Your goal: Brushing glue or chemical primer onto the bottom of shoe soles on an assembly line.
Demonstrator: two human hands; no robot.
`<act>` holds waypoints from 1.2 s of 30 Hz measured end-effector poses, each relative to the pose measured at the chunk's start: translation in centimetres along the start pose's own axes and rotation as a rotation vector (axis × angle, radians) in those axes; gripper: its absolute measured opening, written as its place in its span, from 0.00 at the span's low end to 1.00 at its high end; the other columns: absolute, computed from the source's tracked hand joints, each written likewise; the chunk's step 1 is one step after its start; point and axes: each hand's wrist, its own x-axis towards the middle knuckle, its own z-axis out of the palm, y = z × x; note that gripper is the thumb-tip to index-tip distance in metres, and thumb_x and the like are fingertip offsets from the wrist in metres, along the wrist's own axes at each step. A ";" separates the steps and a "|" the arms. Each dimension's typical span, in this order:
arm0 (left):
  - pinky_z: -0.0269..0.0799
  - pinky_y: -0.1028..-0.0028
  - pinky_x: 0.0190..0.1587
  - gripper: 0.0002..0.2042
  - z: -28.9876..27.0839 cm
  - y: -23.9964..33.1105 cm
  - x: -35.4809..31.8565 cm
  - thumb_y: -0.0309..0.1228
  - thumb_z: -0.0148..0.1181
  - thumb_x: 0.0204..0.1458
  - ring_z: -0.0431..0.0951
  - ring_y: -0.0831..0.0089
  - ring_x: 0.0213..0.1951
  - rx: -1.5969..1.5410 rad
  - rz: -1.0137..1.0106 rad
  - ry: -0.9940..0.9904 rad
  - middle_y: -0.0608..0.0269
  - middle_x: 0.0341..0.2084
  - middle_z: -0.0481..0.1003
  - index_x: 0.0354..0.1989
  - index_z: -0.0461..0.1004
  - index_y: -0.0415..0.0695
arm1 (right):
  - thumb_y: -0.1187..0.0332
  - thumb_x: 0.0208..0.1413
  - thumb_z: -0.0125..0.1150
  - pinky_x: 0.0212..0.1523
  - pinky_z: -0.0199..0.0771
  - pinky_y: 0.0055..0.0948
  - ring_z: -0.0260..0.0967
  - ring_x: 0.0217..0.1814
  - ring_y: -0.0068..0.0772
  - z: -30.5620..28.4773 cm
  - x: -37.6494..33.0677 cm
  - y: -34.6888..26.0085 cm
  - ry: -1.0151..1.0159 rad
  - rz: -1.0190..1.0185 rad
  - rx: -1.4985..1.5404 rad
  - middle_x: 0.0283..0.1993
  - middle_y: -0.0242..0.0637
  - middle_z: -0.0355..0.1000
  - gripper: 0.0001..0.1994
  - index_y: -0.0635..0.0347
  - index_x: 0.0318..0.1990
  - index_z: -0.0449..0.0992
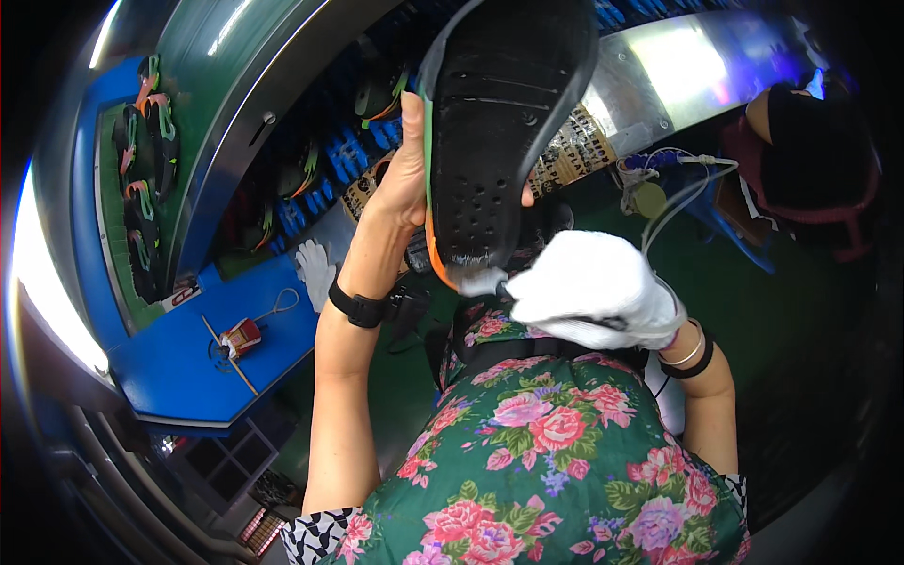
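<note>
Currently, the black-soled shoe (pixel 480 141) is raised before you, sole showing, your left hand (pixel 403 188) wrapping its grip around the sides. Your gloved right hand (pixel 593 290) seems to have its grip narrowed on a blurred, pale-tipped tool (pixel 477 282), probably a brush, at the heel. Work looks under way there; how much remains, you can't tell. Beyond, a spare glove (pixel 316 270) lies at a blue surface's (pixel 169 367) edge; more shoes (pixel 165 151) sit farther off, leftward.
</note>
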 end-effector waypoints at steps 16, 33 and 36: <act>0.89 0.62 0.37 0.44 1.2 0.3 1.2 0.68 0.49 0.59 0.88 0.59 0.37 0.287 -0.228 0.159 0.43 0.43 0.81 0.62 0.70 0.32 | 0.71 0.47 0.75 0.48 0.79 0.40 0.79 0.40 0.41 -1.7 0.3 1.7 -0.081 0.030 0.071 0.43 0.34 0.83 0.14 0.51 0.44 0.85; 0.82 0.49 0.51 0.43 -0.9 -5.6 -0.2 0.68 0.33 0.64 0.84 0.48 0.44 -0.374 -0.106 -0.003 0.41 0.49 0.80 0.65 0.69 0.38 | 0.82 0.46 0.73 0.44 0.80 0.31 0.81 0.42 0.36 -4.4 3.1 0.4 0.352 0.315 0.039 0.41 0.43 0.82 0.11 0.64 0.39 0.85; 0.77 0.56 0.60 0.28 -0.1 -7.1 -1.1 0.49 0.39 0.72 0.81 0.56 0.53 -0.680 0.025 -0.022 0.48 0.56 0.78 0.65 0.69 0.37 | 0.78 0.45 0.74 0.43 0.79 0.37 0.80 0.41 0.43 -4.4 3.7 0.6 0.249 0.171 -0.196 0.42 0.41 0.82 0.12 0.60 0.40 0.85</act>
